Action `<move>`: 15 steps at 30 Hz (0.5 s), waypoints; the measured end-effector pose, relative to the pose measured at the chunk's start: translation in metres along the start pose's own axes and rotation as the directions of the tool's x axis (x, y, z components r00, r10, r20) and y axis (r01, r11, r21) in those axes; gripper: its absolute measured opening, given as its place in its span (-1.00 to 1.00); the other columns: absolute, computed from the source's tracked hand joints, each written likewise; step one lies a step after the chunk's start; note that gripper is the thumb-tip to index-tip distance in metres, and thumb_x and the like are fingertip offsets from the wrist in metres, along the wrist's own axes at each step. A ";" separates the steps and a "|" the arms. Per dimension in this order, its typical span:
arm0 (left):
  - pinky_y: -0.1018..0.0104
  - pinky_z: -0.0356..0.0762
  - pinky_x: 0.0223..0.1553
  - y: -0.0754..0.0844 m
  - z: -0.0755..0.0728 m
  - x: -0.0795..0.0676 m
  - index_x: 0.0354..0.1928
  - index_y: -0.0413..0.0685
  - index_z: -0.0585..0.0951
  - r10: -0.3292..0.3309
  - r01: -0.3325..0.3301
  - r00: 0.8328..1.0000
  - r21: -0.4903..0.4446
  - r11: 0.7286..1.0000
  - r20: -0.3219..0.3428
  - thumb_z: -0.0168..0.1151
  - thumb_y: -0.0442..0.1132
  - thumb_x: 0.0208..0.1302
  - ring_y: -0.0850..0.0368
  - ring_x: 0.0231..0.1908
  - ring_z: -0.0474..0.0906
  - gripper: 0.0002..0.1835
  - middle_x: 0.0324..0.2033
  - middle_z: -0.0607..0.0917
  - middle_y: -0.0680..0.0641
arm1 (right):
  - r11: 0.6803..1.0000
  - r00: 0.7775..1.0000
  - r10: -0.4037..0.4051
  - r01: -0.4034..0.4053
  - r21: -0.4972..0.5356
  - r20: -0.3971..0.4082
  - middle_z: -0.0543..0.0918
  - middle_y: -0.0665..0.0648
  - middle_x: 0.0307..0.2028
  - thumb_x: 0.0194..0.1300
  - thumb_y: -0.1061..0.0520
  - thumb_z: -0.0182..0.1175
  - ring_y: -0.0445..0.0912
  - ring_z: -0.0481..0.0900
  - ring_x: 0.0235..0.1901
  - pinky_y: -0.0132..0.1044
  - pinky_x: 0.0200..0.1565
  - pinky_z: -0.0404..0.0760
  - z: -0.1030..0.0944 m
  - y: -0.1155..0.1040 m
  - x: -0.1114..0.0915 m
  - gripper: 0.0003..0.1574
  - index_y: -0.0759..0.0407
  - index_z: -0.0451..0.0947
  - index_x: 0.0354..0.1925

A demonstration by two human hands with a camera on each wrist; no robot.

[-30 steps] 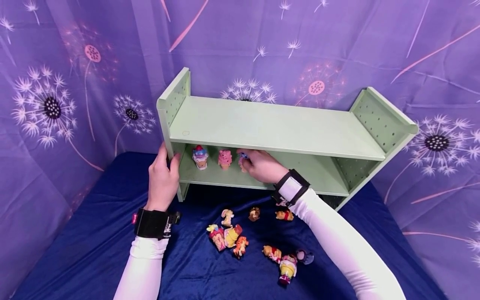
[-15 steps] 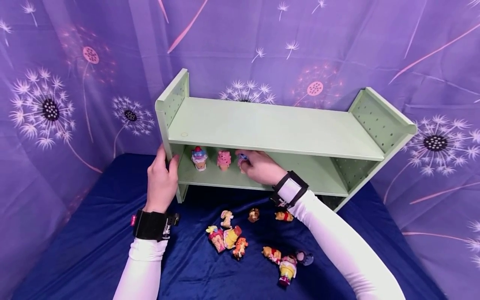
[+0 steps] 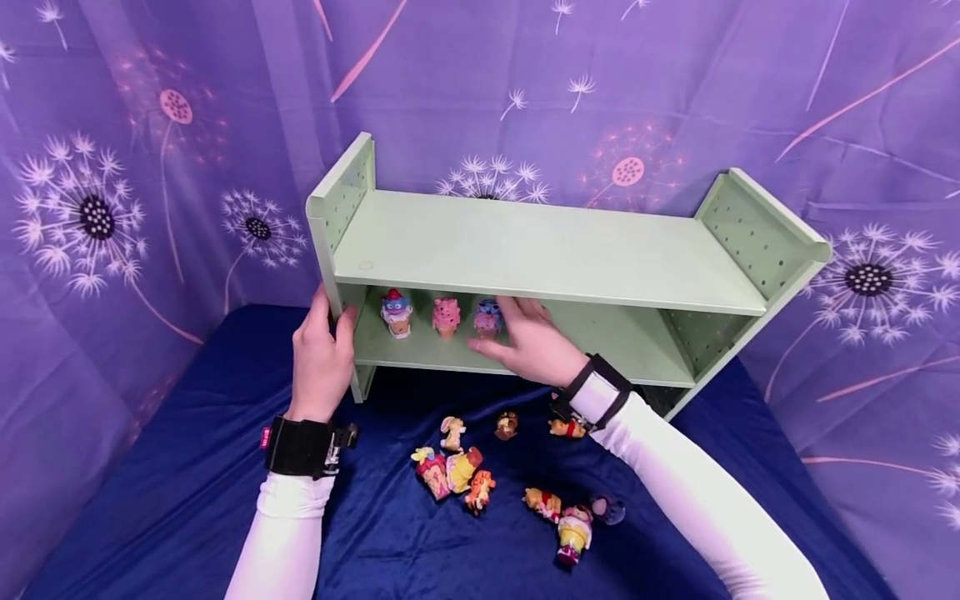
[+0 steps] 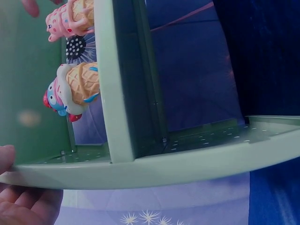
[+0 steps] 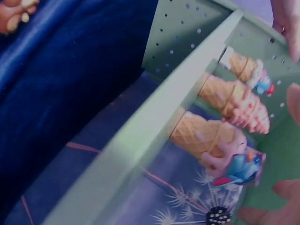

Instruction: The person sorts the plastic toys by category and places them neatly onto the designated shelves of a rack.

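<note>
My left hand (image 3: 322,367) grips the left side panel of a pale green shelf unit (image 3: 540,250), its thumb on the inner side and fingers on the outer. On the lower board, three ice-cream-cone figurines stand upright in a row: a blue-faced one with a red top (image 3: 397,314), a pink one (image 3: 446,317) and a pink one with a blue character on top (image 5: 211,143). Around that third figurine, my right hand (image 3: 538,343) has its thumb and fingers spread apart. In the right wrist view, a gap shows between its fingers (image 5: 274,206) and the figurine.
Below the shelf, several small figurines lie on the dark blue cloth (image 3: 405,550): a rabbit (image 3: 452,433), an orange tiger (image 3: 479,492), bears in red shirts (image 3: 542,503) and a yellow-dressed figure (image 3: 574,533). A purple dandelion-print curtain (image 3: 480,83) hangs behind.
My right hand has let go of the third cone figurine and drawn slightly right with fingers spreading, so the figurine now shows. The left hand stays on the side panel.
</note>
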State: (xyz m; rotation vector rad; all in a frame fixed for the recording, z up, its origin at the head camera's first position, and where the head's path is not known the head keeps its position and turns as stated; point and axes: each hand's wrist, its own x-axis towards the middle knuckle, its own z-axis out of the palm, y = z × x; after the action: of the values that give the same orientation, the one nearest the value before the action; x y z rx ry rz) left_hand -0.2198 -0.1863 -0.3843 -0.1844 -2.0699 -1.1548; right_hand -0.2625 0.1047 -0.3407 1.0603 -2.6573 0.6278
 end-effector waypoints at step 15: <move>0.01 0.43 0.02 0.002 0.002 0.001 0.41 0.04 0.36 -0.005 0.005 1.000 0.012 1.000 -0.017 0.11 -0.24 0.47 -0.09 0.06 0.53 -0.50 0.10 0.56 -0.16 | 0.999 0.993 -0.023 0.029 0.044 -0.115 -0.06 0.15 0.49 0.35 -0.14 0.27 0.14 -0.13 0.46 0.14 0.32 0.04 -0.002 -0.001 -0.076 -0.03 -0.01 0.04 0.53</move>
State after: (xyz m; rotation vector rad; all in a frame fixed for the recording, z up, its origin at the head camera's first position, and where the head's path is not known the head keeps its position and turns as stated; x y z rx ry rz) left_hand -0.2209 -0.1843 -0.3827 -0.1629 -2.0629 -1.1431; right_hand -0.2071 0.1505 -0.3650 1.0366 -2.5384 0.7250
